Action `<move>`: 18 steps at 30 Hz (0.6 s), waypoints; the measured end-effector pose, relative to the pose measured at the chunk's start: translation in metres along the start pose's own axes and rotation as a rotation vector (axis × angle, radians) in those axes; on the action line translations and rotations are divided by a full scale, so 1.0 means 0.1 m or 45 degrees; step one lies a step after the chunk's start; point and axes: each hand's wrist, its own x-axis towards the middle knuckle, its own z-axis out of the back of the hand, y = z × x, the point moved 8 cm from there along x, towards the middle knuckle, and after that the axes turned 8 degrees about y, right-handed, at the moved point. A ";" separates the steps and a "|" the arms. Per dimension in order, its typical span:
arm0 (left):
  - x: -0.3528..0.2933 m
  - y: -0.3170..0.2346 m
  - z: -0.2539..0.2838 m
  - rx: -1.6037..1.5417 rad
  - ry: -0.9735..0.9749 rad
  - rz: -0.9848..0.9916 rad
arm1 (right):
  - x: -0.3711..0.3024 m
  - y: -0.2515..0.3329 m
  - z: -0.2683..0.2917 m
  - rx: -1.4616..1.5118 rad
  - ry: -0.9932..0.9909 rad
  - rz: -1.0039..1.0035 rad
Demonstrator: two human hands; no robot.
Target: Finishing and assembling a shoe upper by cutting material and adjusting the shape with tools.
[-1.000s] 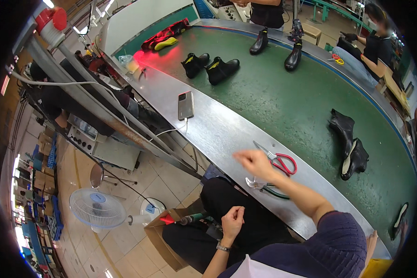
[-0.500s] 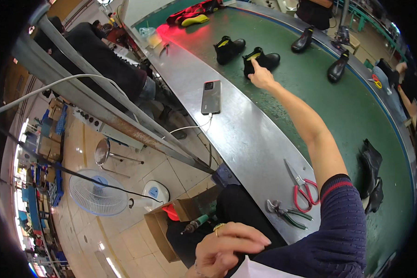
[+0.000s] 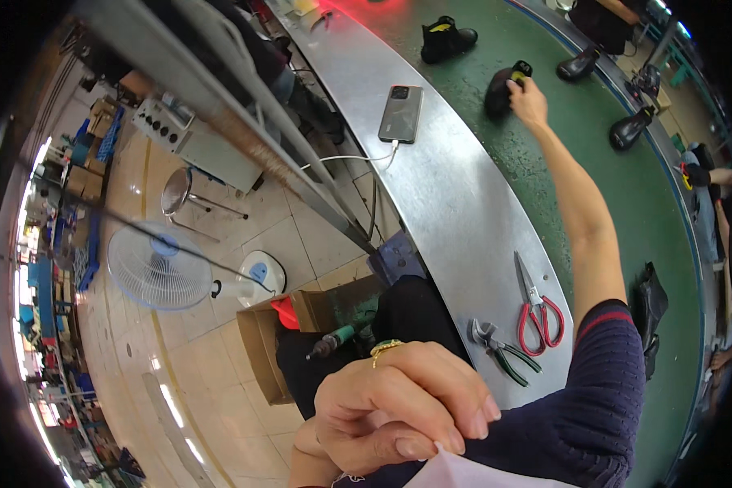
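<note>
My right hand [image 3: 530, 102] reaches out over the green work surface [image 3: 537, 191], closed on the top of a black ankle boot [image 3: 498, 93] with yellow inside its opening. The boot is tilted; its rounded toe faces left. A second black ankle boot [image 3: 447, 42] stands a little farther off to the left. Close to my body, my left hand [image 3: 403, 398] wears a ring, and its fingertips pinch the peak of a thin white sheet [image 3: 464, 473]. Most of that sheet lies beyond the lower edge of view.
On the metal ledge [image 3: 455, 220] lie a phone [image 3: 401, 114] on a white cable, red-handled scissors [image 3: 537, 313] and green-handled pliers [image 3: 500, 351]. Black boots [image 3: 579, 65] line the far side, near other people. At left stand a metal post [image 3: 252, 134], a fan [image 3: 161, 267] and a stool [image 3: 179, 192].
My right hand has gone from pointing into the boot to gripping it, and the boot has turned and tilted. My left fingers have closed on the white sheet. The view has shifted.
</note>
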 end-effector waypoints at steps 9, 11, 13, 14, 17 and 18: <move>-0.47 0.56 0.44 0.879 -0.139 0.514 | -1.73 1.75 1.46 0.337 0.386 0.368; -0.49 0.69 0.41 0.901 -0.119 0.540 | -2.24 2.06 1.69 0.498 0.492 0.375; -0.48 0.71 0.29 1.360 0.041 0.468 | -2.73 2.29 1.78 0.591 0.633 0.391; -0.51 0.78 0.28 1.292 0.130 0.476 | -2.97 2.41 1.79 0.655 0.751 0.392; -0.78 0.90 0.06 0.918 0.330 0.438 | -3.61 2.60 1.72 0.743 0.888 0.350; -0.94 0.89 0.12 0.741 0.271 0.462 | -3.77 2.65 1.65 0.806 0.930 0.373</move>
